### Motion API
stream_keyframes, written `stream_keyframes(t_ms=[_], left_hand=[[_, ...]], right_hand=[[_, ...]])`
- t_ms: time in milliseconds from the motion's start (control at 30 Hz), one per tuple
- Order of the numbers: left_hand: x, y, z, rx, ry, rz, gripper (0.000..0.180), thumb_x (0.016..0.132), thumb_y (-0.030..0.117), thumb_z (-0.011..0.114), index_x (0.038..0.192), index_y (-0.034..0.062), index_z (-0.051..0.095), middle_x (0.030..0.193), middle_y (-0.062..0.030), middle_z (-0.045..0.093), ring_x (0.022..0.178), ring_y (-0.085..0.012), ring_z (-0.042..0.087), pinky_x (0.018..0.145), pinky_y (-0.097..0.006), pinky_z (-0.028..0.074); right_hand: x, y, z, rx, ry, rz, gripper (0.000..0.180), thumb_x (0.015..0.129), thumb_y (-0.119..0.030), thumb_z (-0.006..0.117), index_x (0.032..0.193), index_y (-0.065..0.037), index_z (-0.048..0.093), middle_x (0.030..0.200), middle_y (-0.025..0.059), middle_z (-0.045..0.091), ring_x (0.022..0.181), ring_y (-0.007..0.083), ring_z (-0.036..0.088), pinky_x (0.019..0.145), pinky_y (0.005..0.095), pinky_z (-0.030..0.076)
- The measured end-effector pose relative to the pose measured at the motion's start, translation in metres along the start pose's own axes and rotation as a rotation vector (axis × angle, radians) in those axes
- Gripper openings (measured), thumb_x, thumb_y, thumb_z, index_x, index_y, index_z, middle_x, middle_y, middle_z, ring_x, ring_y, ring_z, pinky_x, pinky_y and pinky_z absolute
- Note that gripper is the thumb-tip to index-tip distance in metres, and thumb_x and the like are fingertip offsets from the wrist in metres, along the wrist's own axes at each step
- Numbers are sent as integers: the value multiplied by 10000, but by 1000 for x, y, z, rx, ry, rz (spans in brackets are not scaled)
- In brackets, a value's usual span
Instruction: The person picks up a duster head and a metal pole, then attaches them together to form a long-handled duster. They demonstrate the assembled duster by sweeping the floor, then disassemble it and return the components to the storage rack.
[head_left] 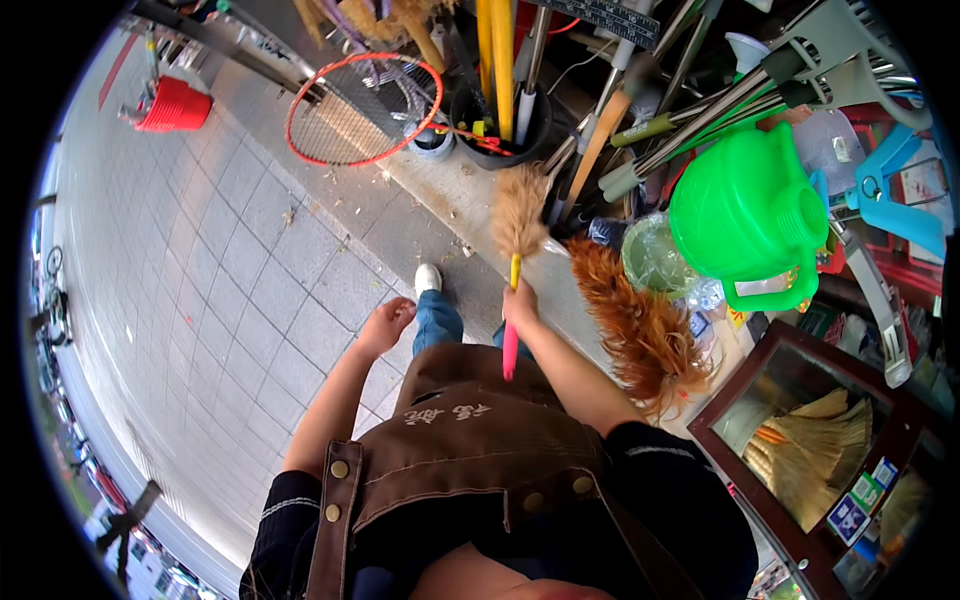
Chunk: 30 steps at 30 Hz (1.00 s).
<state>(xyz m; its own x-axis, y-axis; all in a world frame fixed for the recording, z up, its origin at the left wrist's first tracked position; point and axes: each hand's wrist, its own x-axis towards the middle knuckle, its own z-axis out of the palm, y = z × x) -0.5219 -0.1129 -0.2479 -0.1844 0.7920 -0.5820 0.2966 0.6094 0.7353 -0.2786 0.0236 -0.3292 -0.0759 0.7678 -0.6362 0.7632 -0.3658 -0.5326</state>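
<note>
My right hand (520, 301) is wrapped round a feather duster (521, 208) in front of my apron. Its fluffy tan head points away from me; the yellow stem shows above my fist and the pink handle runs back below it. Off to the left, my left hand (386, 326) hangs over the pavement with curled fingers, and I see nothing in it. A larger reddish-brown feather duster (635, 325) lies to the right of my right forearm. Beyond the tan head stands a black bucket (541, 125) of poles and handles.
An orange-rimmed racket (365, 110) leans out ahead. Metal poles, a green plastic watering can (745, 215) and a clear green-tinted container (655, 255) crowd the right. A dark-framed glass cabinet (722, 400) stands near right. A red bucket (178, 105) sits far left on the tiled pavement (240, 250).
</note>
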Motion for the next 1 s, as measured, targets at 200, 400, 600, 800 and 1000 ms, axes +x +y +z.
stream_keyframes(t_ms=[200,400,600,800,1000], left_hand=[[226,41,0,-476,-131,-220,528,815,414,605,1144,9,524,1021,-85,573,900,-177,540,783,-310,455],[360,61,29,-697,-109,-376,886,746,470,674,1321,-32,224,1247,-235,385,1114,-312,448,948,-401,406],[426,36,45,-1013,-216,-344,607,813,337,587,1271,17,348,1251,-247,417,1144,-411,431,957,-539,371],[447,68,76,-1106,-237,-197,487,781,94,372,1226,-102,362,1262,-292,401,1169,-492,368,959,-533,404],[464,76,87,-1166,-244,-302,510,787,101,376,1234,-141,327,1277,-305,369,1185,-524,306,965,-503,420]], right_hand=[[29,-29,10,152,315,-145,371,843,-123,478,1190,-1,423,945,277,579,891,437,554,759,488,442],[148,-69,19,144,392,39,371,851,-141,465,1182,3,377,798,288,596,760,450,580,660,513,473],[10,7,118,213,195,135,376,862,-160,478,1194,-35,354,756,270,586,717,445,573,609,552,447],[-49,66,133,95,141,137,481,871,-159,467,1297,1,310,929,238,595,768,396,587,640,473,479],[-78,56,135,55,-15,133,509,847,-146,495,1300,-2,312,768,205,585,646,396,575,582,475,472]])
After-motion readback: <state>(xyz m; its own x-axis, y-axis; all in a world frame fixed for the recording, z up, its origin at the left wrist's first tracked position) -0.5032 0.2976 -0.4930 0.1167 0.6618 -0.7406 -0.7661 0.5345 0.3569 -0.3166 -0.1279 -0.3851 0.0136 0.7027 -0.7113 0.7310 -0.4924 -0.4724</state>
